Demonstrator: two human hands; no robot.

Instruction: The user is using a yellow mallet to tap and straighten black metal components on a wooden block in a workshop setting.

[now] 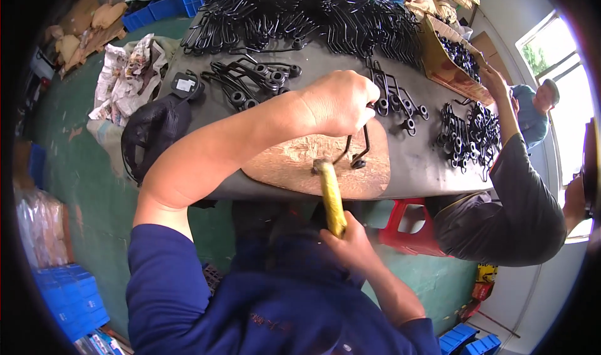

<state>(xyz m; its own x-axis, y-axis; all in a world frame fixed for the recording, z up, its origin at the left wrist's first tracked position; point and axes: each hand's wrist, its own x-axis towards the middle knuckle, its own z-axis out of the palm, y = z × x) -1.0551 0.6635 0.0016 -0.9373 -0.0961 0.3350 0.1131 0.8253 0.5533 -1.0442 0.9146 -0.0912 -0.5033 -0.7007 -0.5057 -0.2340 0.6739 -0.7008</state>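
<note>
My left hand (344, 105) is closed around the upper part of a black bent metal rod (367, 143). Its two legs point down to the wooden board (363, 186), and a round black end piece (358, 163) shows at the foot of one leg. In my right hand (352, 242) is a hammer with a yellow-wrapped handle (332, 198). The hammer's head end is at the board, just left of the rod's feet; whether it touches anything I cannot tell. Behind my left wrist lie several black rods with ring ends (263, 76).
A large heap of black bent rods (300, 11) covers the table's far side. More rods (394, 98) and a pile of small parts (469, 136) lie right. A cardboard box (454, 61) holds black pieces. A co-worker's arm (516, 167) reaches in beside a red stool (407, 227).
</note>
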